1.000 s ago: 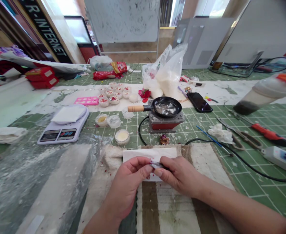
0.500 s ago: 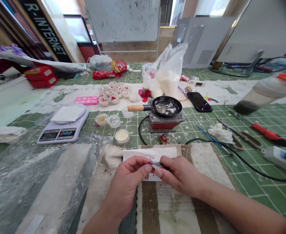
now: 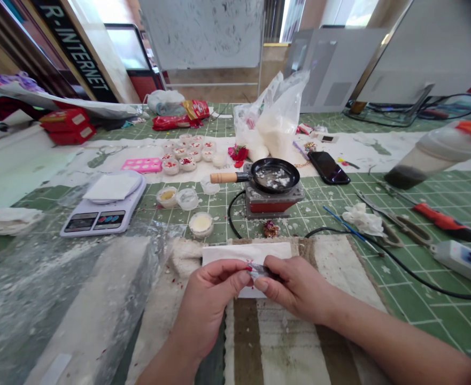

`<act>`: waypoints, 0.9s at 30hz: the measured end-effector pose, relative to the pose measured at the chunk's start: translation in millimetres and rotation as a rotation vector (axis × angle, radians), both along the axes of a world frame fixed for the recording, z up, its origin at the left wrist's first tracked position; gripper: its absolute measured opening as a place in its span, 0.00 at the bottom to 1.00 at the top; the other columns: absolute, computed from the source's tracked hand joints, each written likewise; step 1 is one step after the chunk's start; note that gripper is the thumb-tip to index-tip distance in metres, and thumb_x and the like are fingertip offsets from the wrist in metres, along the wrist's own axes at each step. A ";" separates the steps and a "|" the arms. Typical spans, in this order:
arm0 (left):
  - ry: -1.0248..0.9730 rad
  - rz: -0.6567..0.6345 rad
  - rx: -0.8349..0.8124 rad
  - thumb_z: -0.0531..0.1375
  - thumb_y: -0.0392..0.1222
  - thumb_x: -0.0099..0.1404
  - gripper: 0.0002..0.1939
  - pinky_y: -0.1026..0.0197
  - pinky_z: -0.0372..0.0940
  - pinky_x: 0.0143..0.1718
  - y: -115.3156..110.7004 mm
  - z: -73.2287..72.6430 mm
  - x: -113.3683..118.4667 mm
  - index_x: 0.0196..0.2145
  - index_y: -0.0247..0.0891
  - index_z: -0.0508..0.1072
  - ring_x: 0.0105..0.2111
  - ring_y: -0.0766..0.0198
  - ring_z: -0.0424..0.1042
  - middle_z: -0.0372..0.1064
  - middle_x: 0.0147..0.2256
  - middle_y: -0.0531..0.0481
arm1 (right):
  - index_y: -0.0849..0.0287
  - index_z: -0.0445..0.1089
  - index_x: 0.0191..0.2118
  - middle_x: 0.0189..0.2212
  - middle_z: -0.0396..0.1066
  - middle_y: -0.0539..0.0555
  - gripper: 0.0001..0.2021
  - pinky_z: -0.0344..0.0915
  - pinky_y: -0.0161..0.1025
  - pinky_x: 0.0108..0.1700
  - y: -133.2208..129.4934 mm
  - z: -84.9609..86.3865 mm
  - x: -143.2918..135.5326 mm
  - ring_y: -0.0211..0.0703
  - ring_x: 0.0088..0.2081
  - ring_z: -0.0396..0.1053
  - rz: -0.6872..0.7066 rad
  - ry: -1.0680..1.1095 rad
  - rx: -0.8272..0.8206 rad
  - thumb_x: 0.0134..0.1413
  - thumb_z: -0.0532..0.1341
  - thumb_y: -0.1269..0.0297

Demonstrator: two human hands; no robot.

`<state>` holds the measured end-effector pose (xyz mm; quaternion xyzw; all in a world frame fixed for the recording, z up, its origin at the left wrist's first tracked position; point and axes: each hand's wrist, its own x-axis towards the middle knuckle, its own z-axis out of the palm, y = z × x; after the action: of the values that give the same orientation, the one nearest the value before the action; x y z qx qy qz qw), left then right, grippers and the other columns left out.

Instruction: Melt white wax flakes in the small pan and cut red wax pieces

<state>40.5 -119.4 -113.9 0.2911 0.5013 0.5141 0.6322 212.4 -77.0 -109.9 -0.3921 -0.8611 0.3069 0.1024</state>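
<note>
Two closed pinches within the paper edges: left hand, red scrap by one end, probably fragile; right hand, grey tool, we believe.

L hand & R hand bare, ditto wrists & forearms.

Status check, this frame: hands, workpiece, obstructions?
Left hand pinching small red piece; right hand gripping small grey tool. White paper beneath, red bits on it. Nothing visibly blocking; tool partly hidden by grip.
</note>
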 end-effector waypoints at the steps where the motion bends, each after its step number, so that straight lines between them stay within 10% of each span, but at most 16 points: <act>1: -0.002 0.002 -0.003 0.67 0.37 0.48 0.06 0.68 0.63 0.34 -0.1 0.2 0.1 0.28 0.40 0.77 0.30 0.69 0.70 0.76 0.29 0.54 | 0.59 0.58 0.27 0.17 0.56 0.46 0.19 0.42 0.32 0.22 0.1 0.3 0.0 0.31 0.19 0.53 0.003 -0.005 0.002 0.58 0.46 0.50; 27: 0.157 -0.006 0.038 0.65 0.39 0.52 0.05 0.67 0.63 0.37 -1.9 -1.6 -0.7 0.30 0.40 0.77 0.33 0.68 0.70 0.75 0.30 0.54 | 0.59 0.58 0.26 0.17 0.56 0.46 0.19 0.40 0.33 0.23 0.4 -1.5 0.2 0.31 0.19 0.53 0.000 -0.034 0.061 0.60 0.44 0.51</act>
<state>39.7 -121.3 -115.5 0.3441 0.5386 0.4973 0.5866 212.6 -76.6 -111.3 -0.3940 -0.8718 0.2737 0.0995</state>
